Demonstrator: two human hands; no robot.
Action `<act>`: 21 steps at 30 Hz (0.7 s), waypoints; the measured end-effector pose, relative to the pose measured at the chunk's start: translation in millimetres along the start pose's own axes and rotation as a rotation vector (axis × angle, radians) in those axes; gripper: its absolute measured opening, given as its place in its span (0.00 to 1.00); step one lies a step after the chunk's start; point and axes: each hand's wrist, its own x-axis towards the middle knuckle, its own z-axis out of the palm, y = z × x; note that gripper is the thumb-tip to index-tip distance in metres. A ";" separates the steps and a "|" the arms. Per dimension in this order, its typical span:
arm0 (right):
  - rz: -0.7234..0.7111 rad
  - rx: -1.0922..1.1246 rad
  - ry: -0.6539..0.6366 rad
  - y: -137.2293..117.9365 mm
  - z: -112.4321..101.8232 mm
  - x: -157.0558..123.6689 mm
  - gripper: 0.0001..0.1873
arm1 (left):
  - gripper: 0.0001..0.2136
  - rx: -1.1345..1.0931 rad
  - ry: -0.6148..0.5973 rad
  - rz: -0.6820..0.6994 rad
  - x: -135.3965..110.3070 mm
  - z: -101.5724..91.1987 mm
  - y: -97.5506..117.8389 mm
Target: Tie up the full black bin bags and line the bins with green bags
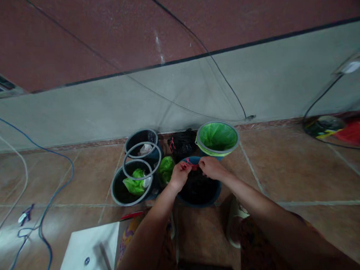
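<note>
My left grip point(180, 176) and right grip point(212, 168) are both closed on a red cord point(190, 165) at the rim of a blue bucket point(200, 203) holding black plastic point(196, 187), apparently pinched close to keep the cord taut.

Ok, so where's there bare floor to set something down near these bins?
The widest bare tile floor lies right of the green-lined bucket and the blue bin. Another patch lies between the blue cable and the black bin holding green plastic. It's crowded around the black bag and at the blue bin's rim, by the left hand and right hand.
</note>
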 end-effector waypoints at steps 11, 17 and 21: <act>-0.175 0.062 -0.049 26.3 15.3 3.7 0.26 | 0.05 0.034 0.015 -0.016 1.1 -3.0 -3.8; -0.137 -0.032 -0.167 19.9 35.1 -3.0 0.25 | 0.03 0.018 -0.064 0.007 -3.7 4.9 1.5; -0.150 -0.089 -0.143 12.6 29.2 -3.0 0.16 | 0.14 0.276 0.041 0.031 1.8 -3.0 -0.5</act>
